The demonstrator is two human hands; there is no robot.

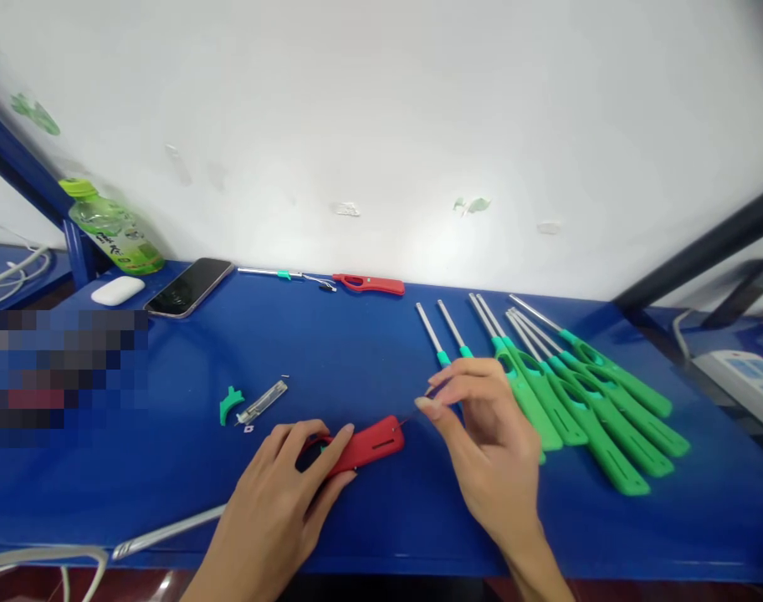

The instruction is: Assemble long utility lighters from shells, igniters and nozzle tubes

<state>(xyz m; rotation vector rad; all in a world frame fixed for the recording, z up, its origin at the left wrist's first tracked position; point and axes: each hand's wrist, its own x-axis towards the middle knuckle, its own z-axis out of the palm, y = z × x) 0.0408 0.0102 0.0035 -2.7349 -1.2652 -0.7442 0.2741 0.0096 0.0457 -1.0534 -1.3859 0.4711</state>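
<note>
My left hand (287, 485) is closed around a red lighter handle (375, 445), holding it near the table's front edge. A metal tube (168, 533) extends to the lower left from under that hand. My right hand (488, 435) pinches a thin dark wire-like piece (408, 417) between thumb and fingers; its far end meets the right end of the red handle. Left of the handle lie a green trigger piece (232, 405) and a clear, narrow part (263, 403). Several green lighters (613, 435) with metal tubes lie to the right, some partly behind my right hand.
Along the wall are a green bottle (121, 230), a white case (118, 291), a phone (192, 287), a metal tube with wires (268, 272) and a red casing (372, 285). A white cable (48, 553) crosses the lower left; a power strip (749, 376) sits far right.
</note>
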